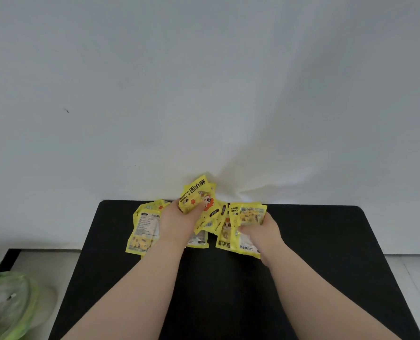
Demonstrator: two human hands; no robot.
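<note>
Packets (pixel 226 231) lie heaped between the hands, left hand (pixel 179 223) gripping a raised packet (pixel 196 193) tilted away, right hand (pixel 261 231) pinching a flatter packet (pixel 249 213).

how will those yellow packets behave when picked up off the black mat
Probably floppy: the packet in the left hand creases where it is gripped. Likely light, as the right hand holds a second packet by one end. Their glossy film may slip on the overlapping pile.
</note>
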